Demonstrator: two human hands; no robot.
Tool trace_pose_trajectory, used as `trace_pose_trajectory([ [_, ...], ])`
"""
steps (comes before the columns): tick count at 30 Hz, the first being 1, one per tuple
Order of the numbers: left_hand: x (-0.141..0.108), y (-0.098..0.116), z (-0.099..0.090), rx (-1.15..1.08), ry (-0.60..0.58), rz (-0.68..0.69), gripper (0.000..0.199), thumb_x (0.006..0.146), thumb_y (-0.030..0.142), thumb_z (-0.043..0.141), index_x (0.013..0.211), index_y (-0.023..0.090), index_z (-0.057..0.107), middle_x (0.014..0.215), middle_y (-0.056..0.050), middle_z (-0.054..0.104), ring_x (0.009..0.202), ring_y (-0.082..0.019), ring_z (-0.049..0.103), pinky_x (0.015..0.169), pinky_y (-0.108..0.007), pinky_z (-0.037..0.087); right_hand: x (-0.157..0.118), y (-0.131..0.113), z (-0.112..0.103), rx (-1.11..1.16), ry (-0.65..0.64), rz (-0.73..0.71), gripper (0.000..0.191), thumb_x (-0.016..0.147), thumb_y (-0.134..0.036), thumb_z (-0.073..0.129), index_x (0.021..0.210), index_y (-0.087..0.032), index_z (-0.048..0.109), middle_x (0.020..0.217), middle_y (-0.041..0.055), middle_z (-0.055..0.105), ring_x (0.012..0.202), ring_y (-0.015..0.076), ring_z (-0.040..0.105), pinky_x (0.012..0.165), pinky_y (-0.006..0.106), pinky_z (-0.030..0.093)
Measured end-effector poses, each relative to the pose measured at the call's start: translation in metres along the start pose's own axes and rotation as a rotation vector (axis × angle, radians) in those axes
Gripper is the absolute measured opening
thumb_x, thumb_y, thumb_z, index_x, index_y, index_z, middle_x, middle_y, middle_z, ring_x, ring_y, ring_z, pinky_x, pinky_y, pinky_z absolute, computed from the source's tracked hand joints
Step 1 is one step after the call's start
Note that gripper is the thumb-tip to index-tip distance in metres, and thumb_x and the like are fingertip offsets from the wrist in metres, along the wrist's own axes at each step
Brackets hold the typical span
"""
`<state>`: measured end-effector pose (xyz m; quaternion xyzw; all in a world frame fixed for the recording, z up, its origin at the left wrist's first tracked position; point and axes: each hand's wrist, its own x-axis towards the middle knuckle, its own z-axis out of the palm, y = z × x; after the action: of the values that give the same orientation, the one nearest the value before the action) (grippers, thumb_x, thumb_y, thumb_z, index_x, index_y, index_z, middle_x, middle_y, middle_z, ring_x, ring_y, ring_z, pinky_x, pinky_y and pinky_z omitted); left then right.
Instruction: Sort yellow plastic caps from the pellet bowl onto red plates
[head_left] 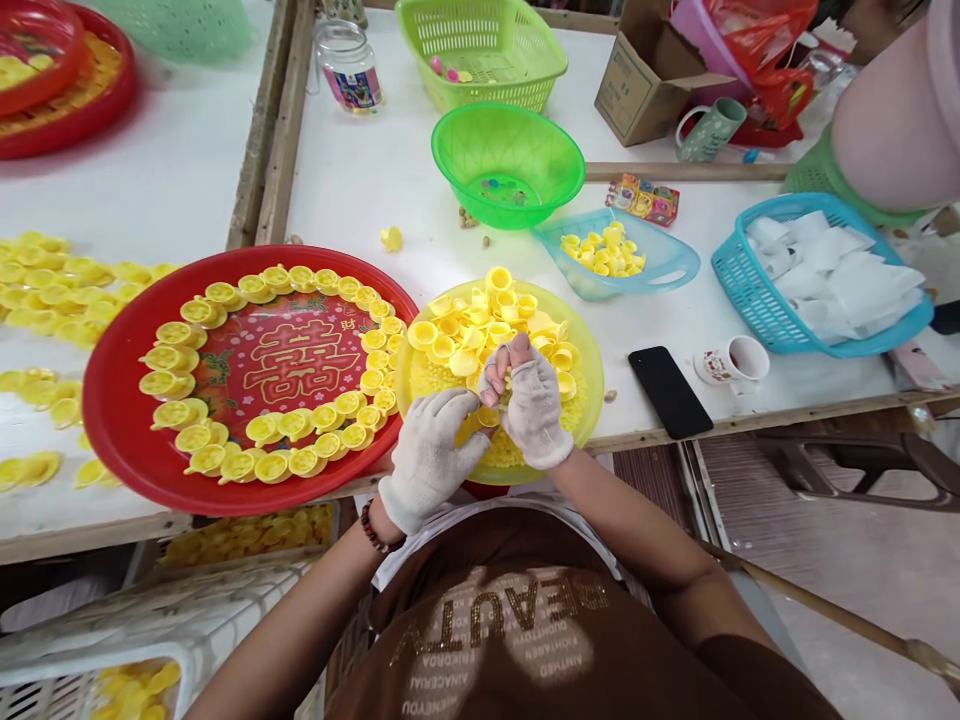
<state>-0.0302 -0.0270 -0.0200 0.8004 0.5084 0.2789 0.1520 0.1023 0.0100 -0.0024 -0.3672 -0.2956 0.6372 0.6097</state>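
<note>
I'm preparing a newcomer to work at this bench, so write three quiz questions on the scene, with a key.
1. Choose one: the round tray directly left of the basin with small yellow cups is A) blue, B) red, C) white.
2. True or false: the left hand and right hand wear black gloves.
3. Fill in: the black smartphone lies between the basin and the ______.

Key: 1. B. 2. False; the gloves are white. 3. Printed white mug.
</note>
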Motion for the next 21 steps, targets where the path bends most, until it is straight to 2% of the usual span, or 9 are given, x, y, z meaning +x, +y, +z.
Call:
trace_pose_trajectory([
  [5, -0.0005, -0.0017, -0.0008, -0.077, 0.013, -0.002, 0.021, 0.086, 0.026, 0.066, 0.105, 0.017, 0.064, 0.102, -0.006, 0.072, 0.093, -0.022, 0.068, 0.085, -0.034, 0.053, 0.0004, -0.0068, -0.0036, 0.019, 0.033, 0.01, 0.057, 0.088, -0.072, 0.056, 0.065, -0.022, 0.042, 0.056, -0.0062, 0.039, 0.046, 0.0077, 0.043, 0.045, 0.024, 0.034],
  [12, -0.0021, -0.0025, 0.0038, -0.089, -0.011, 0.002, 0.024, 0.084, 0.024, 0.068, 0.107, 0.017, 0.065, 0.104, -0.006, 0.073, 0.096, -0.024, 0.069, 0.087, -0.036, 0.054, 0.0, -0.0051, 0.0002, 0.037, 0.008, -0.019, 0.056, 0.089, -0.072, 0.055, 0.066, -0.022, 0.043, 0.058, -0.006, 0.039, 0.048, 0.0082, 0.046, 0.049, 0.025, 0.04],
  [21, -0.0024, -0.0027, 0.0073, -0.08, 0.015, -0.01, 0.025, 0.083, 0.022, 0.069, 0.108, 0.017, 0.064, 0.105, -0.007, 0.073, 0.097, -0.024, 0.069, 0.09, -0.037, 0.055, -0.0013, -0.0043, -0.0029, -0.009, 0.033, 0.001, 0.058, 0.087, -0.074, 0.055, 0.065, -0.023, 0.04, 0.057, -0.0058, 0.037, 0.049, 0.0098, 0.046, 0.051, 0.027, 0.042],
])
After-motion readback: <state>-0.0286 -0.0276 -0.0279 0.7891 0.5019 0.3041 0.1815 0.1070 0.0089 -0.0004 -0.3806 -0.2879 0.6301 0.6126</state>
